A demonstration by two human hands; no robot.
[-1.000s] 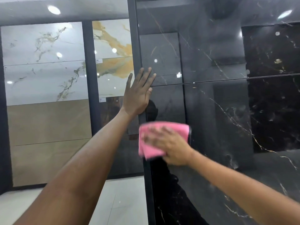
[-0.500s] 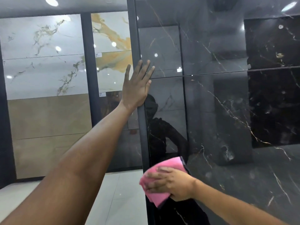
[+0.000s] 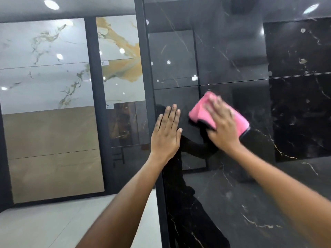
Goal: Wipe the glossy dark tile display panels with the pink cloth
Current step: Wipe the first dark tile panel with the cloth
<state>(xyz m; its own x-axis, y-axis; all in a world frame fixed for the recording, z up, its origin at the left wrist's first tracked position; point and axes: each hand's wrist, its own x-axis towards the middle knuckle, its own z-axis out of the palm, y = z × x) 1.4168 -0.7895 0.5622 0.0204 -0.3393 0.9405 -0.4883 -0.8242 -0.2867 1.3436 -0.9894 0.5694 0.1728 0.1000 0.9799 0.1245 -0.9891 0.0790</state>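
Just below the horizontal joint (image 3: 250, 80) of the dark tile panel (image 3: 232, 185), right hand (image 3: 222, 127) presses pink cloth (image 3: 240, 122) flat, fingers spread, mid-wipe. Left hand (image 3: 167, 135) braces open-palmed beside it. Next stroke likely needs steady pressure across unwiped gloss.

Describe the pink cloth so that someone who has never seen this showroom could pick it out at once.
Start from the tall glossy dark tile panel filling the right half of the view, with its thin horizontal seam. Just below that seam, the right hand presses flat on the pink cloth against the panel, beside the bare left hand. It is the only bright pink thing among black, white and beige tiles.
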